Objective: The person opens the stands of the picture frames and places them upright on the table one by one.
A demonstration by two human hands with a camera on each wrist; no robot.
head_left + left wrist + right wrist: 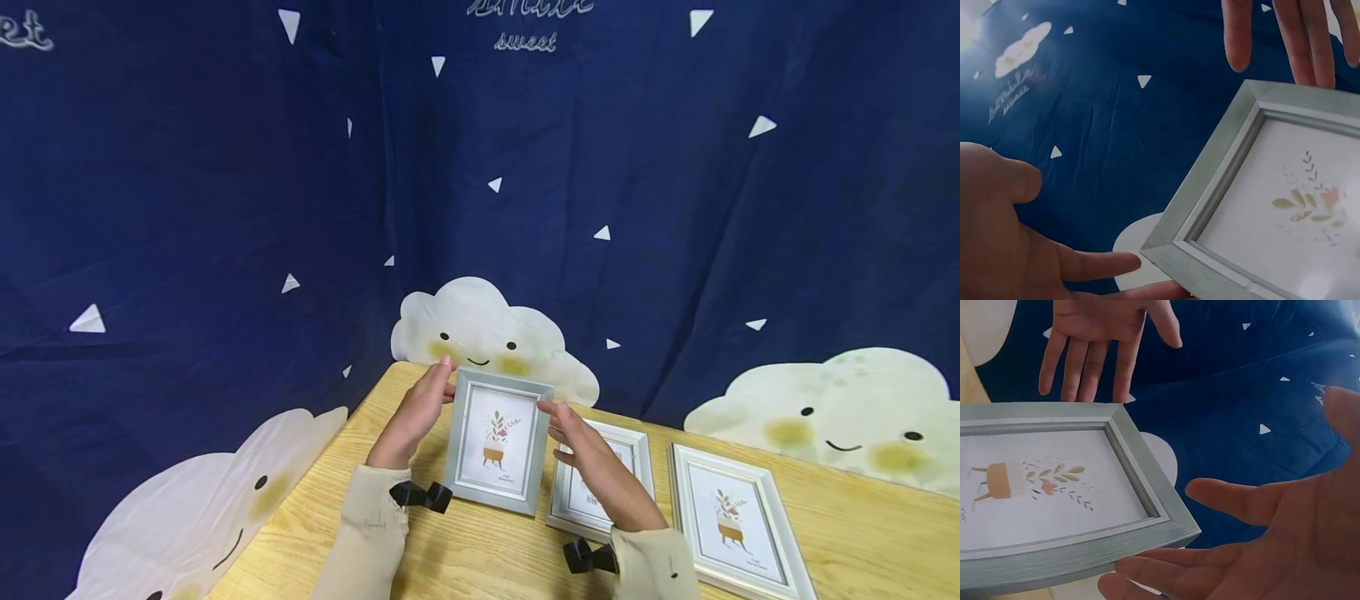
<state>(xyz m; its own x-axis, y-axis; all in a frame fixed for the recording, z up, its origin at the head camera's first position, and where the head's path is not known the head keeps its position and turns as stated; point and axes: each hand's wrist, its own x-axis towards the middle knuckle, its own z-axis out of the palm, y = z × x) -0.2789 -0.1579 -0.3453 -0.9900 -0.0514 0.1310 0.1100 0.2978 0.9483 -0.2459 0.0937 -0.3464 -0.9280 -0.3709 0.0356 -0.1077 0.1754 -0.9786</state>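
A grey-green picture frame [456, 450] stands upright on the wooden table, facing me, with a print of a plant in an orange legged pot. On its left side is my left hand [416, 412], its fingers extended by the upper edge. My right hand [596, 467] reaches the opposite side, fingers also extended. In the left wrist view, the left fingertips [1124, 265] lie at a corner of the frame. The right wrist view has the right fingers [1166, 572] along the frame's edge, the thumb apart from it. What supports the frame behind is hidden.
Right of it, a silver-white frame [645, 457] lies on the table [292, 542], partly covered by my right hand and forearm. Farther right lies another silver-white frame [681, 500]. A dark blue curtain [525, 208] with clouds and white triangles hangs behind and left.
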